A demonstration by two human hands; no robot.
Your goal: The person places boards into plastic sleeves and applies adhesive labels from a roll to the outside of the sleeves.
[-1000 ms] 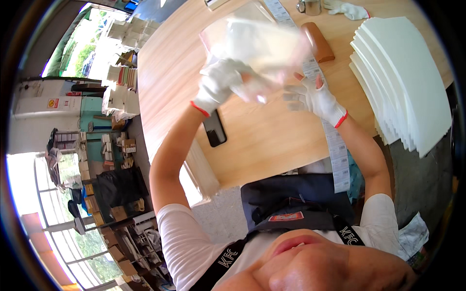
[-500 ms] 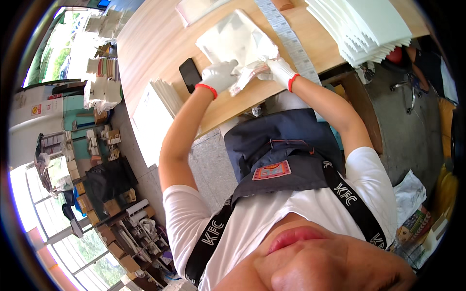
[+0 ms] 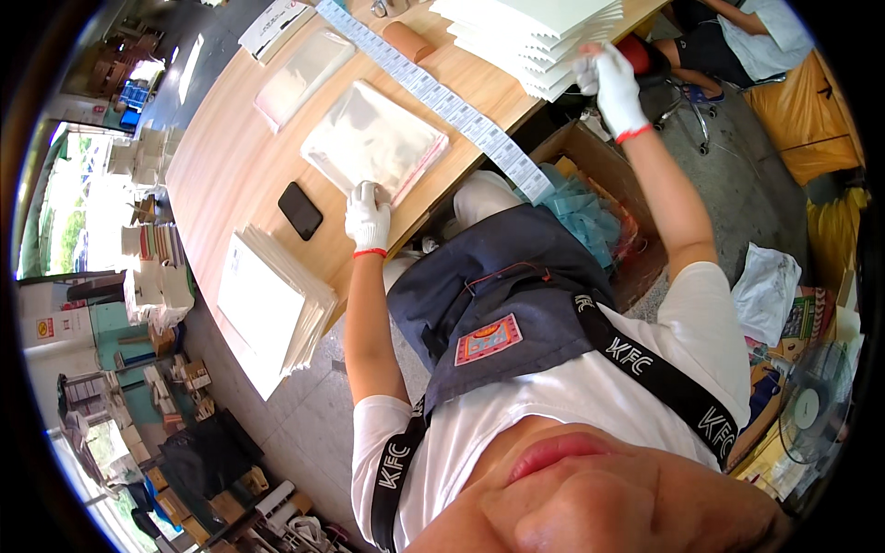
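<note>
At the edge of the pale wooden table (image 3: 221, 152), flat clear plastic bags (image 3: 369, 138) are touched by the half-curled, white-gloved left hand (image 3: 367, 219); its hold cannot be told.

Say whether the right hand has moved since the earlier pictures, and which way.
Yes: the right hand has gone rightward, from the clear bags, past the label strip, to beside the white sheet stack.

- where's the light coming from?
- daylight, blown out white in the opening (image 3: 41, 217) beyond the left edge of the table (image 3: 226, 157).
- anything shiny or soft?
- glare on clear bags (image 3: 373, 138) by its near edge; right hand (image 3: 612, 83) slightly blurred; lines bend toward a black rim.
</note>
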